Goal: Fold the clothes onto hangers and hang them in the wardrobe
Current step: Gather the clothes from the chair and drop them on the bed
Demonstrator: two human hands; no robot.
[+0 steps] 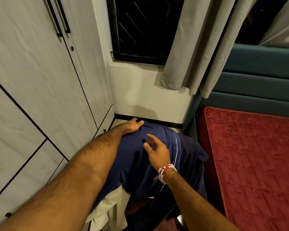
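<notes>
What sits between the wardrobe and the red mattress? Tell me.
In the head view: a navy garment heaped there, the left hand resting on it, the right hand open over it.

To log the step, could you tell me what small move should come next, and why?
Probably lower the right hand onto the navy garment and grip it: that hand hovers open, while the left hand rests on its far edge.

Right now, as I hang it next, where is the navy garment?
Head view, low centre: the navy garment is draped between the wardrobe at left and the red mattress at right, left hand resting on it.
</notes>
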